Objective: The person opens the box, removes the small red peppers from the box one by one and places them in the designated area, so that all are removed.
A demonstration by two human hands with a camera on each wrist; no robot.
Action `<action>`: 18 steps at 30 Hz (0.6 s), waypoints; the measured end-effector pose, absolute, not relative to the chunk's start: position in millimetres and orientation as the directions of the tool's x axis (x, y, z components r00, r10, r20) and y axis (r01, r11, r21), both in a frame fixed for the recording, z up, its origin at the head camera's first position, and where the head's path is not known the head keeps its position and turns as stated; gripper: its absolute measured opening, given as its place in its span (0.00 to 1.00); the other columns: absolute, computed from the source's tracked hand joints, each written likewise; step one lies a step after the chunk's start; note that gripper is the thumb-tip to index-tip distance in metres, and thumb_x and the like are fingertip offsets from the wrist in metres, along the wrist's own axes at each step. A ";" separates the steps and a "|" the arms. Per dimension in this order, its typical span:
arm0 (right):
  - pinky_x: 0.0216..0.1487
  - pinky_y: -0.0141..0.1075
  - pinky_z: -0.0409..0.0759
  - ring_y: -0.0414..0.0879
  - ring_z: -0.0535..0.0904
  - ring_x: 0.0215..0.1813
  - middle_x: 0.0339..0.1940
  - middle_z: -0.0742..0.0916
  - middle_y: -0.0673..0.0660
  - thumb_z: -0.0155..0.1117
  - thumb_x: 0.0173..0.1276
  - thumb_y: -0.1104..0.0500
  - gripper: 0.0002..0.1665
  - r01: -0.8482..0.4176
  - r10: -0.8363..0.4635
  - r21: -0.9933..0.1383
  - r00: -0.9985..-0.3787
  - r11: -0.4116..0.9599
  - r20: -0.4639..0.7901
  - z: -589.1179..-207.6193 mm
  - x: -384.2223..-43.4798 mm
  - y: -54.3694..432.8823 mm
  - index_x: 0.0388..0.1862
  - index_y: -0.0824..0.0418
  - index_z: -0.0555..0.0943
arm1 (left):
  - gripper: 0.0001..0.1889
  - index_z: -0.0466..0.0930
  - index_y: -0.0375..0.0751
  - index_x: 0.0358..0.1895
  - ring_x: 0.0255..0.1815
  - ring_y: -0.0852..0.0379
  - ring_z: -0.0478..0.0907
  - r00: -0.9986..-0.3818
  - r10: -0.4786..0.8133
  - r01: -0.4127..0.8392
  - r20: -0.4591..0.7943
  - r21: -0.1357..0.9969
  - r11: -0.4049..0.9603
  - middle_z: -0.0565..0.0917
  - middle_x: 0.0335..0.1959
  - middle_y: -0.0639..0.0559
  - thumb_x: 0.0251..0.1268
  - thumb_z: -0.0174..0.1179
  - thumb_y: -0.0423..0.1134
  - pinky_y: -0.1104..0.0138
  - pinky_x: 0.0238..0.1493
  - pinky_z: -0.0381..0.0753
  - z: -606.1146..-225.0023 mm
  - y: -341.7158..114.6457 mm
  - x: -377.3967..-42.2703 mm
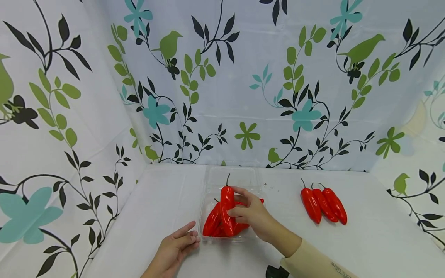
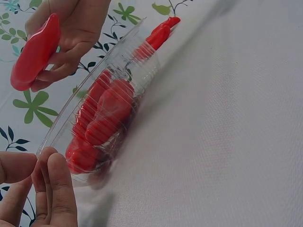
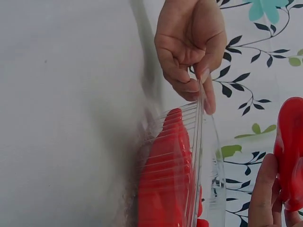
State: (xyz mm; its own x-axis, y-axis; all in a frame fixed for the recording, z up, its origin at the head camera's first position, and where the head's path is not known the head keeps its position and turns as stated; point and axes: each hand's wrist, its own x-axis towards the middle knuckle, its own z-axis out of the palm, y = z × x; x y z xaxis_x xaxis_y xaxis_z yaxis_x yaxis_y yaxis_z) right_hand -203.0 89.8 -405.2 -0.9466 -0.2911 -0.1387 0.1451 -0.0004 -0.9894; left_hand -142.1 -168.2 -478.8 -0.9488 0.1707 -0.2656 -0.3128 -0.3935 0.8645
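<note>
In the head view my right hand (image 1: 255, 214) grips a glossy red chili pepper (image 1: 227, 210), its dark stem pointing up, above a clear plastic clamshell container (image 1: 226, 239). Several more red peppers (image 1: 211, 223) lie in that container, partly hidden by the held one. The container's lid (image 1: 232, 174) is folded open toward the back. At the near left corner, my left hand (image 1: 176, 249) pinches the rim between thumb and fingers, as the right wrist view also shows. The left wrist view has the held pepper (image 2: 35, 54) raised apart from the container.
Three red peppers (image 1: 324, 204) lie side by side on the white tabletop (image 1: 278, 247) to the right. A patterned curtain (image 1: 222, 96) with leaves and birds hangs behind and along the sides. Something black (image 1: 276, 271) shows at the bottom edge by the right sleeve.
</note>
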 end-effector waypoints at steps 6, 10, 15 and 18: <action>0.53 0.51 0.86 0.58 0.75 0.63 0.68 0.75 0.64 0.73 0.60 0.64 0.46 0.147 -0.315 -0.989 -0.940 -0.028 -0.131 -402.4 -198.0 103.6 0.76 0.57 0.64 | 0.35 0.57 0.24 0.75 0.47 0.52 0.83 -0.949 0.171 -0.312 -0.264 0.861 -0.401 0.81 0.47 0.43 0.68 0.60 0.25 0.61 0.58 0.82 -479.1 -169.1 -141.5; 0.52 0.52 0.86 0.59 0.74 0.64 0.69 0.74 0.63 0.73 0.61 0.64 0.46 0.158 -0.303 -0.987 -0.942 -0.022 -0.144 -400.2 -193.7 114.2 0.77 0.55 0.64 | 0.34 0.57 0.23 0.75 0.47 0.52 0.84 -0.949 0.166 -0.313 -0.268 0.864 -0.394 0.81 0.46 0.43 0.69 0.60 0.26 0.61 0.58 0.83 -478.7 -168.9 -140.4; 0.52 0.52 0.86 0.59 0.73 0.65 0.70 0.73 0.63 0.72 0.61 0.65 0.46 0.173 -0.270 -0.985 -0.948 0.000 -0.167 -395.5 -189.6 132.1 0.77 0.54 0.64 | 0.34 0.58 0.23 0.75 0.45 0.52 0.84 -0.950 0.161 -0.311 -0.268 0.861 -0.403 0.82 0.45 0.44 0.68 0.60 0.26 0.61 0.57 0.83 -478.1 -168.8 -141.0; 0.52 0.52 0.86 0.59 0.73 0.66 0.70 0.73 0.63 0.72 0.61 0.66 0.46 0.190 -0.243 -0.982 -0.952 0.010 -0.186 -393.7 -188.2 143.9 0.77 0.54 0.64 | 0.34 0.58 0.22 0.74 0.45 0.53 0.85 -0.951 0.155 -0.308 -0.267 0.862 -0.404 0.82 0.44 0.45 0.68 0.60 0.25 0.61 0.57 0.83 -478.4 -168.9 -141.9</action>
State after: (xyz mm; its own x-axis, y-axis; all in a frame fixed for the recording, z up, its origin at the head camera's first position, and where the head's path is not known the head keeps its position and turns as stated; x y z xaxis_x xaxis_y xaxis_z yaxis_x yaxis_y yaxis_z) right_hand -188.2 143.9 -393.7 -0.9519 -0.2433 -0.1864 0.1898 0.0097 -0.9818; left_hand -141.9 -168.9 -478.4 -0.9511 0.1552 -0.2670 -0.3077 -0.4036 0.8616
